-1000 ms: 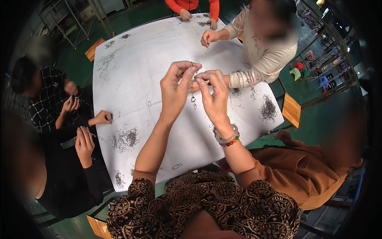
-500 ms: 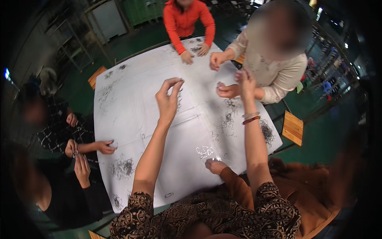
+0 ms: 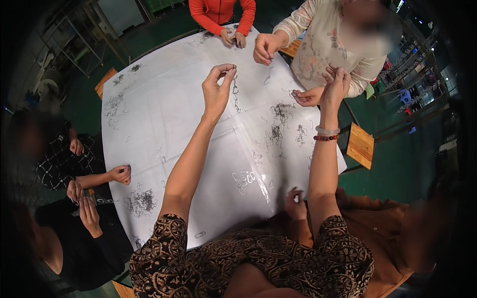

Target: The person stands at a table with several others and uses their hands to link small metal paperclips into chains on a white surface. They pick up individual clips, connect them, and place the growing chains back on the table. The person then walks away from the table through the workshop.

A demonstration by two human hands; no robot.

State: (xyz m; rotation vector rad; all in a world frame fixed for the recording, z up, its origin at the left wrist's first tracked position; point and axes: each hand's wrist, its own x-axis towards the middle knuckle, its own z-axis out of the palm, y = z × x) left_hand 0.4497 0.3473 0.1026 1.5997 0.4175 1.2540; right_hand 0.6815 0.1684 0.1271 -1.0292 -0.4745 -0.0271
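My left hand (image 3: 217, 90) is raised over the middle of the white-covered table (image 3: 164, 114). Its thumb and forefinger pinch the top of a short string of small metal hooks (image 3: 235, 97) that hangs down beside it. My right hand (image 3: 336, 84) is held up farther right, bead bracelets (image 3: 326, 134) on the wrist, close to another person's hand (image 3: 306, 96). Its fingertips are pressed together; anything between them is too small to see. Loose piles of the same dark hooks (image 3: 278, 121) lie on the sheet between my two arms.
People sit all round the table: red sleeves (image 3: 221, 15) at the far edge, a cream patterned top (image 3: 323, 44) at far right, a brown sleeve's hand (image 3: 296, 203) at my right elbow, dark-clothed people (image 3: 79, 179) at left. More hook piles (image 3: 141, 201) lie near them. A wooden stool (image 3: 360, 145) stands right.
My hands were together over the table's middle a second ago. They have since moved apart and farther out, the left one carrying the hook string, the right one toward the person in cream.
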